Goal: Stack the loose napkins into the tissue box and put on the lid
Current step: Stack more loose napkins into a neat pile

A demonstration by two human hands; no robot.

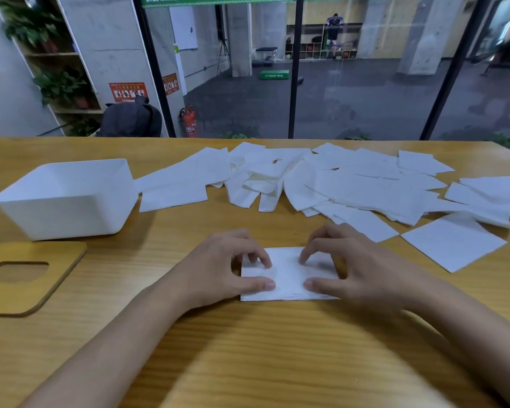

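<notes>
A small stack of white napkins (287, 275) lies on the wooden table in front of me. My left hand (224, 266) holds its left end, with bent fingers and thumb set on top. My right hand (357, 266) holds the right end the same way. Several loose napkins (351, 184) lie scattered across the far half of the table. The white tissue box (56, 216) stands open and looks empty at the far left. Its wooden lid (27, 298), with a slot cut in it, lies flat in front of the box.
One single napkin (454, 242) lies just right of my right hand. The table's far edge (159, 139) runs against a glass wall. Bare wood (248, 348) lies between me and the stack.
</notes>
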